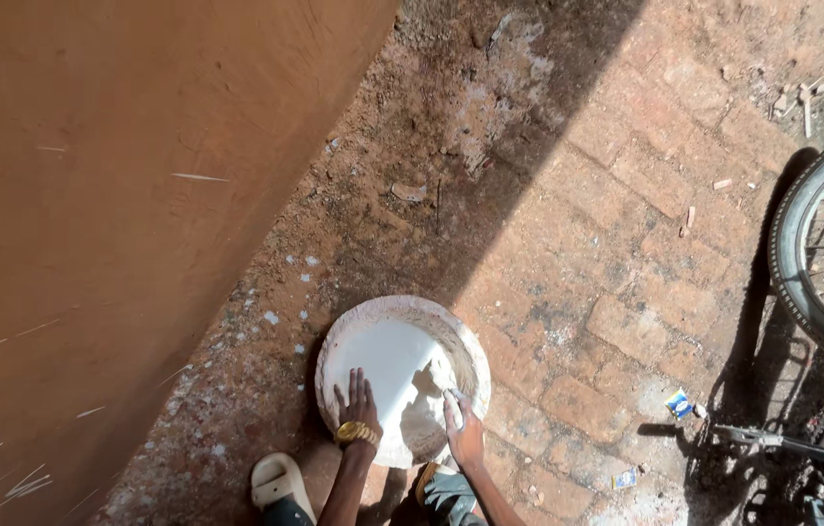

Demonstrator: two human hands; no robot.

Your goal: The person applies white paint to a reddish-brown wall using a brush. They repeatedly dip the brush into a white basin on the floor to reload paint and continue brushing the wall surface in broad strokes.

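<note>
View from above: a round basin (402,375) of white paste stands on the brick ground (626,292) just beside an orange-brown wall (119,195), directly ahead of both hands. The left hand (357,401), with a gold bangle (358,432) at the wrist, lies flat on the near edge of the paste, its fingers (353,385) extended and slightly spread, gripping nothing. The right hand (465,433) reaches over the near right rim with its fingers curled around a small pale tool (454,404) that touches the paste; a bicycle wheel (821,263) stands well apart at right.
</note>
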